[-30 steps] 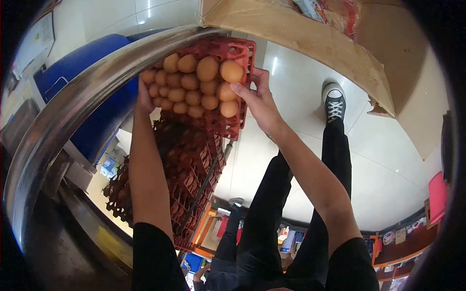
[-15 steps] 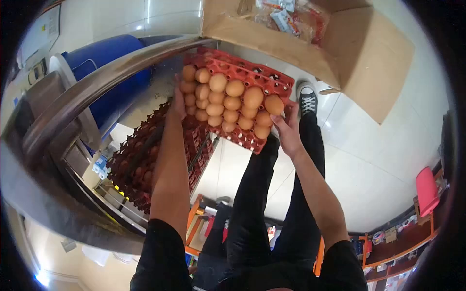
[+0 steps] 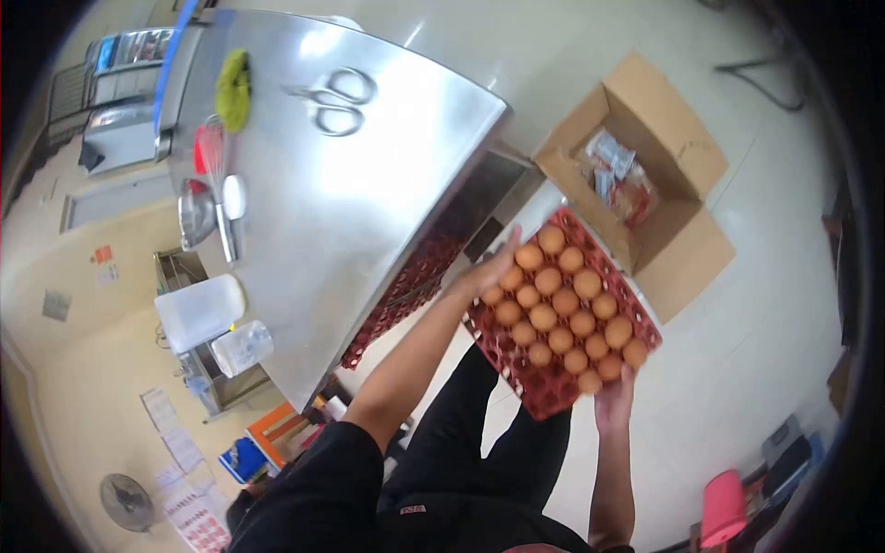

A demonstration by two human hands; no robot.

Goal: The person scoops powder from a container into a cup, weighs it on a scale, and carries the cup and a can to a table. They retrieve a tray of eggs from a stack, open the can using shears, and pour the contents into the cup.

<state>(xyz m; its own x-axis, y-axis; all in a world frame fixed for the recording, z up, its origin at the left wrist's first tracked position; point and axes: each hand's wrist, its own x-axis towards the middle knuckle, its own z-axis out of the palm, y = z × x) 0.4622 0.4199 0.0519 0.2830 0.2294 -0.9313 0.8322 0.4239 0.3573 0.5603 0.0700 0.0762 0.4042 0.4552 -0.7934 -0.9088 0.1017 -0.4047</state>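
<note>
A red egg tray (image 3: 546, 392) holding many brown eggs (image 3: 564, 301) is held up between my hands, in front of my legs. My left hand (image 3: 499, 264) grips its left edge. At the lower right edge my right hand (image 3: 615, 403) is closed on the tray, its fingers partly hidden beneath. The nearest row of cups has no eggs in it. More red egg trays (image 3: 406, 295) are stacked under the steel table, to the left of my left forearm.
A steel table (image 3: 369, 194) on the left bears scissors (image 3: 339, 101), a whisk (image 3: 214, 166), a metal bowl (image 3: 195, 217) and a green cloth (image 3: 234, 90). An open cardboard box (image 3: 678, 235) with plastic packets stands on the floor beyond the tray. A pink container (image 3: 724, 509) is at lower right.
The egg tray has come out from beside the lower shelf, moved right and lower in view, and turned. My view has swung up, so the tabletop now shows.
</note>
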